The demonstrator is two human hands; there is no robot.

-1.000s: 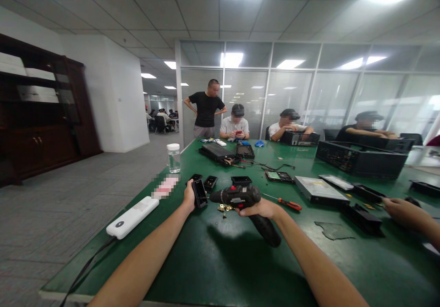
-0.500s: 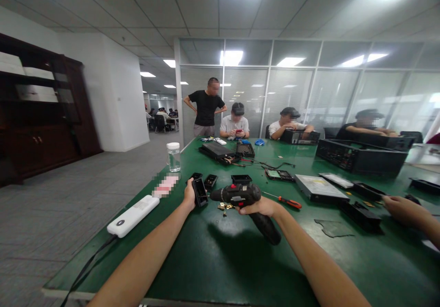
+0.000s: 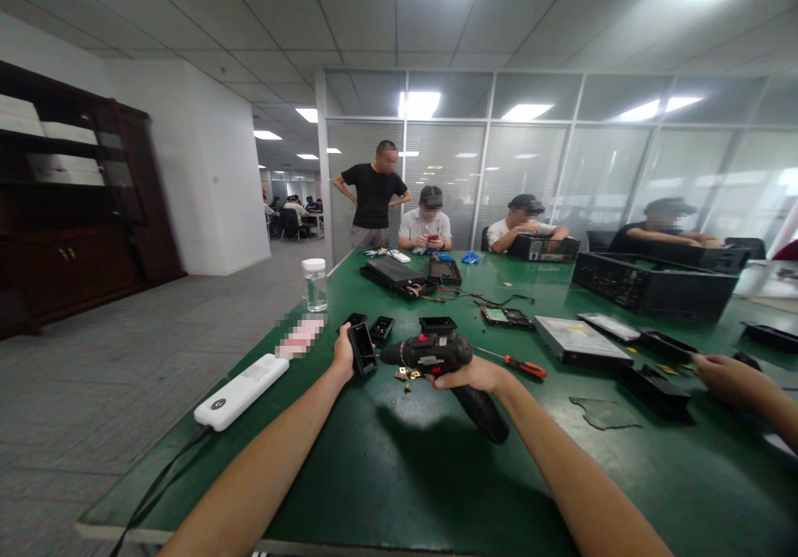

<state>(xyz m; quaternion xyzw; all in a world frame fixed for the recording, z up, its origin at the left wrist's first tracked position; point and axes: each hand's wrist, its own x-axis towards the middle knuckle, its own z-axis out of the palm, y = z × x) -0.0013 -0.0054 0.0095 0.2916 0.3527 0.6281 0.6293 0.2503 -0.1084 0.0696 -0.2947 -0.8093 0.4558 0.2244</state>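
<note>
Left of the left hand [image 3: 342,359], on the green table [image 3: 337,490], lies a white device [image 3: 242,391] with a hard, smooth-looking shell, best taken around its long sides. Between the two hands comes a small black box [image 3: 362,349], its hollow side facing the camera; the left hand is closed on its left edge. It looks like light, stiff plastic, and its rim seems the natural hold, with fingers clear of the side facing the drill. Below the gap between the hands lie small brass-coloured pieces [image 3: 406,375], probably light and fiddly, better pinched singly. Over them reaches the power drill [image 3: 436,356], its nose toward the box; whether the tip touches cannot be told. The right hand [image 3: 470,377], apart from the left, is wrapped around its upper handle. It is likely heavy, so a full grip there suits it. Beyond the right hand, an orange-handled screwdriver [image 3: 512,364] should be light, best lifted by that handle.
</note>
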